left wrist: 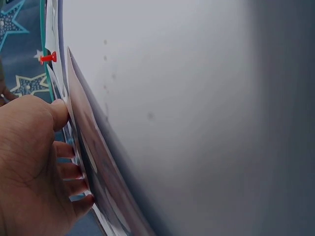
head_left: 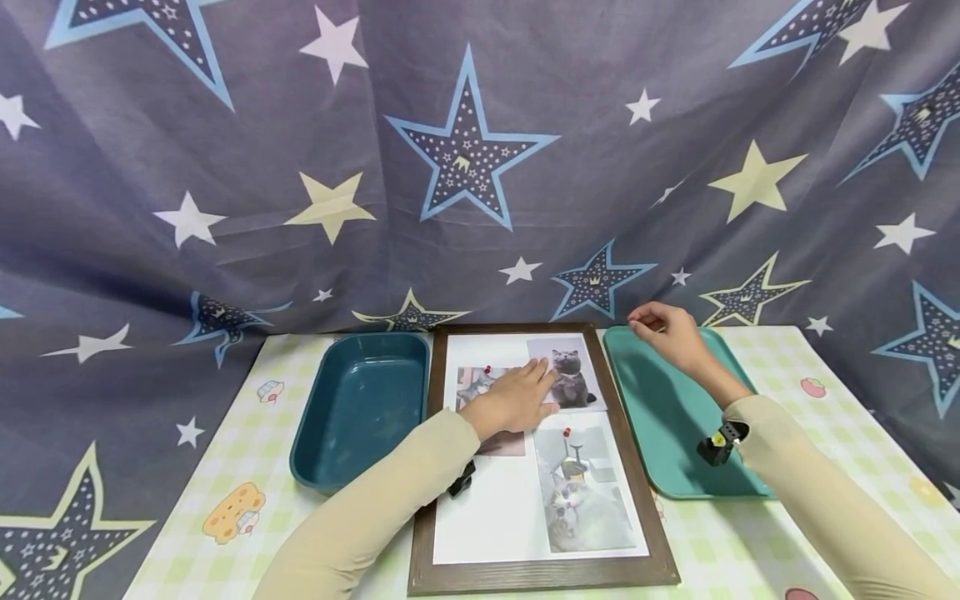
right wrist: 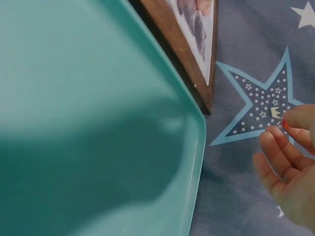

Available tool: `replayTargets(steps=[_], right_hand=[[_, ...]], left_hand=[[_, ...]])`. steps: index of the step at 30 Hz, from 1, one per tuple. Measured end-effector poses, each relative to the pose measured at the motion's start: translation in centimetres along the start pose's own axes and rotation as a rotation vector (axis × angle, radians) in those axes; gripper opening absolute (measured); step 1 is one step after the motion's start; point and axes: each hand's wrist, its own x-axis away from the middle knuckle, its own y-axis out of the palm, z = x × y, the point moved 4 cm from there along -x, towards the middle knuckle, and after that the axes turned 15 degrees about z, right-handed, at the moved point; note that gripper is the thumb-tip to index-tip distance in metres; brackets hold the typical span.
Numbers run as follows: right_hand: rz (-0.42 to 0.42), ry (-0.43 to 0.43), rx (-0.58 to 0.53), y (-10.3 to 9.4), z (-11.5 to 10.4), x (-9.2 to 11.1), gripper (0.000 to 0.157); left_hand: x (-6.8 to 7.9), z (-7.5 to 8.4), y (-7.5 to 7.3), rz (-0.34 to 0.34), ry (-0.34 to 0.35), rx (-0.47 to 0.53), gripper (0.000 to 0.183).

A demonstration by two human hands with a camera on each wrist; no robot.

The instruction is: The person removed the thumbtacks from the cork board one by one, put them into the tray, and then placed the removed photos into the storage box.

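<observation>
A framed white pin board (head_left: 480, 517) bears several cat photos. My left hand (head_left: 517, 396) rests with extended fingers on the grey cat photo (head_left: 576, 385) at the upper right, partly covering the photo at left (head_left: 471, 379), which has a red push pin (head_left: 488, 368) at its top. Lower right, a white cat photo (head_left: 588, 508) hangs from another red push pin (head_left: 567, 432). Raised above the far end of the green tray, my right hand (head_left: 671, 337) pinches a small red push pin (right wrist: 285, 125) between thumb and fingertip; its point is hard to make out.
Right of the board lies the shallow green tray (head_left: 660, 417). On the left stands a deep dark teal tray (head_left: 360, 417). A checked cloth (head_left: 247, 450) covers the table, and a star-patterned curtain (head_left: 510, 100) hangs directly behind.
</observation>
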Motion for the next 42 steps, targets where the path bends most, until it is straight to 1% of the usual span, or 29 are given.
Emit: replayTargets(steps=[4, 9, 15, 19, 27, 36, 42], right_hand=[[0.008, -0.004, 0.035, 0.1, 0.4, -0.1, 0.012], [0.011, -0.003, 0.049, 0.1, 1.0, -0.2, 0.011], [-0.005, -0.011, 0.086, 0.3, 2.4, -0.1, 0.011], [-0.031, 0.013, 0.110, 0.5, 3.3, 0.1, 0.012], [-0.064, 0.059, 0.097, 0.9, 5.1, 0.6, 0.013], [-0.100, 0.111, 0.075, 1.3, 6.3, 1.4, 0.015], [-0.122, 0.147, 0.069, 1.9, 6.9, 1.6, 0.018]], left_hand=[[0.0, -0.1, 0.0, 0.007, 0.000, 0.001, 0.068], [0.0, -0.2, 0.0, 0.004, -0.002, -0.003, 0.069], [-0.1, -0.2, 0.3, 0.003, -0.002, -0.011, 0.069], [-0.2, -0.2, 0.5, 0.004, -0.003, -0.010, 0.068], [-0.2, -0.2, 0.4, 0.002, -0.001, 0.004, 0.068], [-0.1, -0.2, 0.3, -0.009, -0.005, 0.019, 0.068], [0.0, -0.1, 0.2, 0.002, 0.002, 0.013, 0.068]])
